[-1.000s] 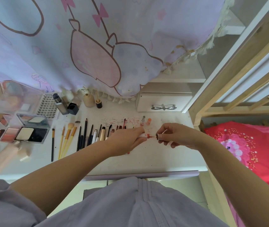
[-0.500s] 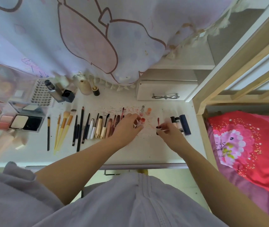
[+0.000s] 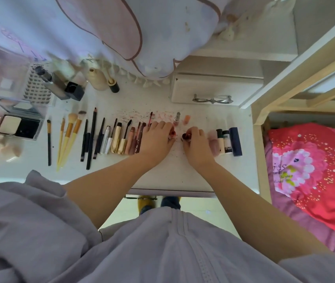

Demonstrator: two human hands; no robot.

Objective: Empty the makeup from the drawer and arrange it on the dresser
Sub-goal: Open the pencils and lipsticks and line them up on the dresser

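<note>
On the white dresser top [image 3: 183, 172], my left hand [image 3: 156, 137] grips a small red-topped lip gloss tube [image 3: 172, 133]. My right hand [image 3: 195, 141] pinches its dark red cap with the wand [image 3: 186, 136]. The two parts sit a short gap apart, low over the surface. A row of brushes [image 3: 68, 133], pencils [image 3: 92, 135], mascaras [image 3: 119, 139] and glosses lies to the left. Several tubes, among them a navy one [image 3: 235, 141], lie to the right. A closed white drawer with a bow handle [image 3: 212, 99] stands at the back.
Palettes [image 3: 9, 126], a lash tray [image 3: 38, 86], bottles [image 3: 60, 84] and a beige vase [image 3: 98, 79] crowd the left and back. A printed cloth [image 3: 111, 27] hangs over the back edge. A wooden bed frame [image 3: 264, 119] and a red pillow [image 3: 315, 170] border the right.
Both hands have dropped closer to the dresser top and drawn nearer each other, with the tube and the cap almost meeting. The camera has tilted further down.
</note>
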